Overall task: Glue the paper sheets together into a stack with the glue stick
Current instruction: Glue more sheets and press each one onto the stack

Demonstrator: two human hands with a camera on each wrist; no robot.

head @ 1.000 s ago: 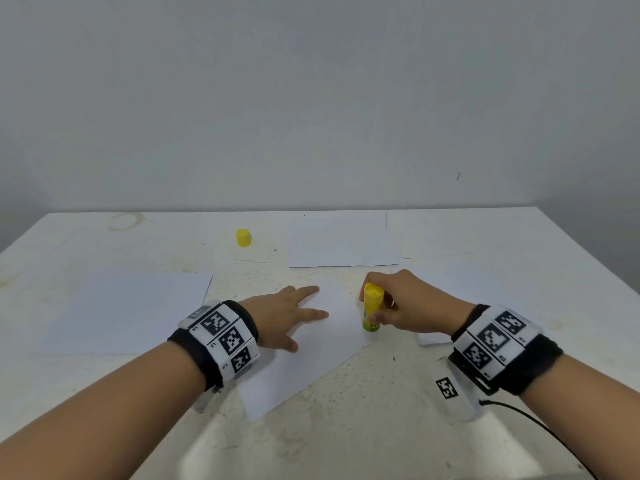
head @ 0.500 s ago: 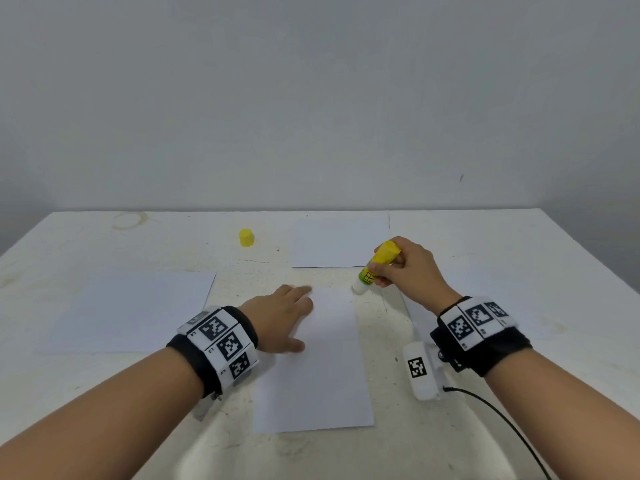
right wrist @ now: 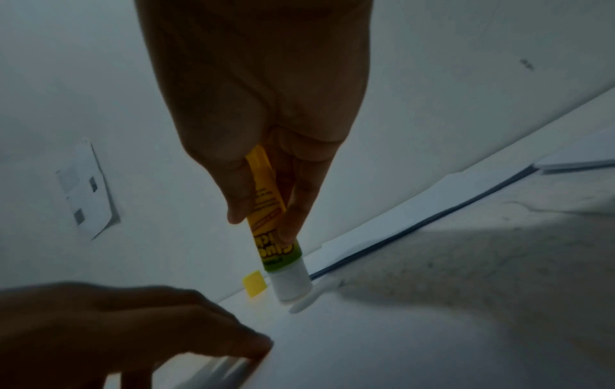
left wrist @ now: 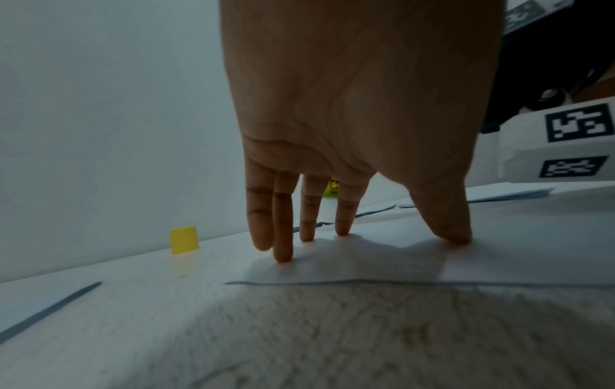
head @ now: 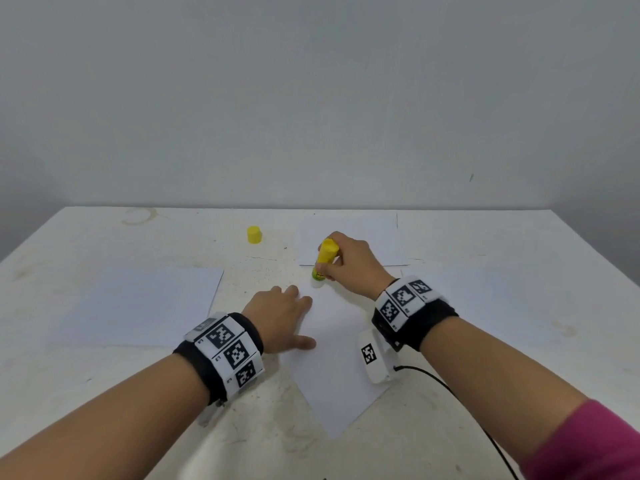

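Two hands: right hand (head: 353, 263) fingers round glue stick (head: 322, 260), left hand (head: 278, 315) flat on sheet (head: 341, 382).

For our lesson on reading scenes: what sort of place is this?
Probably a plain craft or recording workspace: a worn white table against a bare grey wall, with loose paper sheets and a glue stick.

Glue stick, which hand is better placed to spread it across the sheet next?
Right. The right hand already grips the glue stick, tip down at the sheet, while the left hand presses that sheet flat.
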